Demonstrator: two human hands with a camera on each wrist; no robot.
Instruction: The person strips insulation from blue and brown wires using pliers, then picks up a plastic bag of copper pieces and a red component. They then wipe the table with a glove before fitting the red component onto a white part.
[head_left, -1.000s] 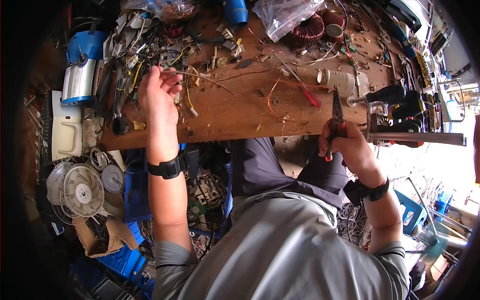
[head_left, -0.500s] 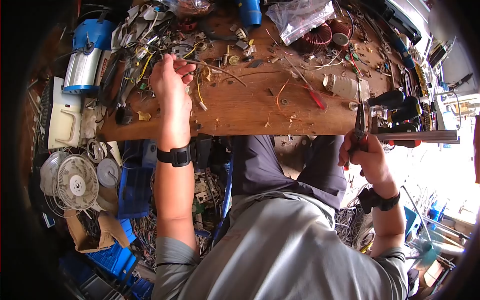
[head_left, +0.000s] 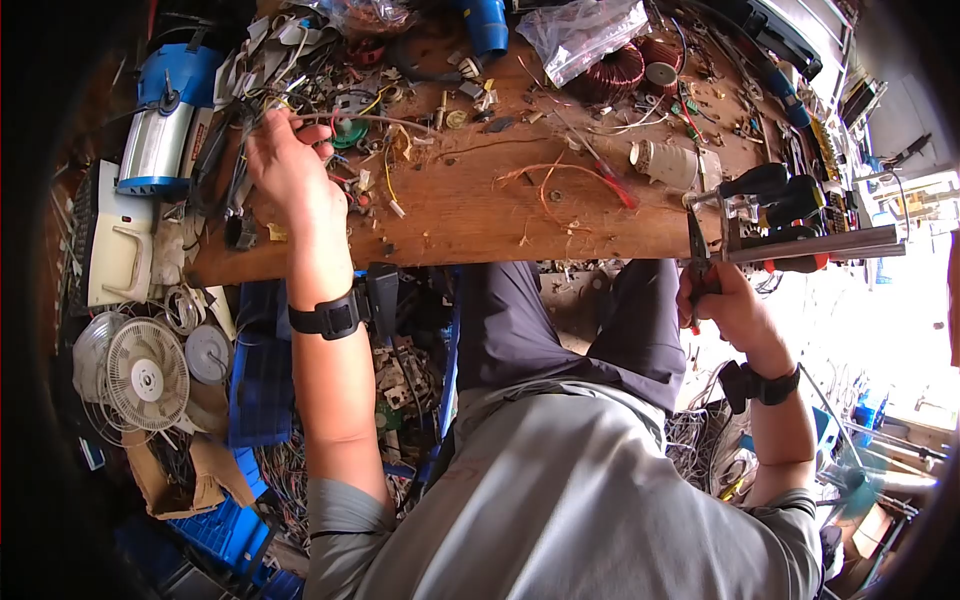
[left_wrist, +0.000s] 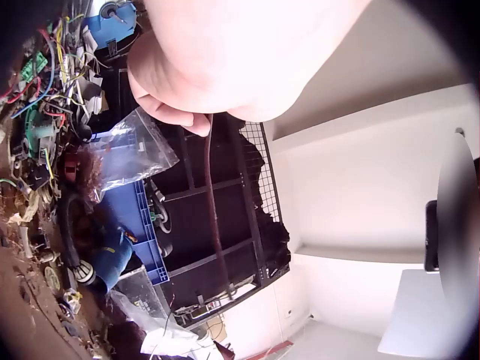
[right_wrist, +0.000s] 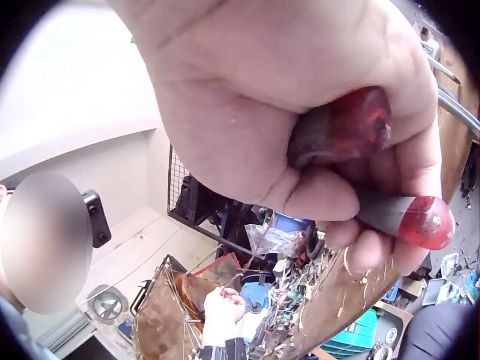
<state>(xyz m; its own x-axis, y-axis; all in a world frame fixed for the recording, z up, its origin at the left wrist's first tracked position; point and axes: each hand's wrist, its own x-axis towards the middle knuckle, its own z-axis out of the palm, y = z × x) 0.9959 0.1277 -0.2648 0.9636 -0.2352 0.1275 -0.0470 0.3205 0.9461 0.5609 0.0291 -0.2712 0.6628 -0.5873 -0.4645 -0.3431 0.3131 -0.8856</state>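
My left hand point(head_left: 300, 180) pinches one end of a thin brown cable point(head_left: 380, 119) over the left part of the wooden bench. From the fingertips the cable stretches to the right in the head view; the left wrist view shows the same brown cable point(left_wrist: 212, 195) hanging below the fingers. At the bench's front right edge, my right hand point(head_left: 738, 308) grips pliers point(head_left: 698, 238), their dark jaws pointing away from the body. In the right wrist view, a red-and-grey handle point(right_wrist: 427, 222) sticks out from between the curled fingers. Nothing shows between the jaws.
A heap of wires and scrap parts point(head_left: 290, 60) lies behind the left hand. Mid-bench are a red-handled screwdriver point(head_left: 618, 188) and a whitish cylinder point(head_left: 665, 165). Black-handled tools point(head_left: 790, 190) and a metal bar point(head_left: 830, 243) stand beside the pliers. Copper coils point(head_left: 610, 75) sit at the back.
The left hand has moved left and slightly away with the cable, uncovering a green part on the bench. The right hand has drawn the pliers right and toward the front edge.
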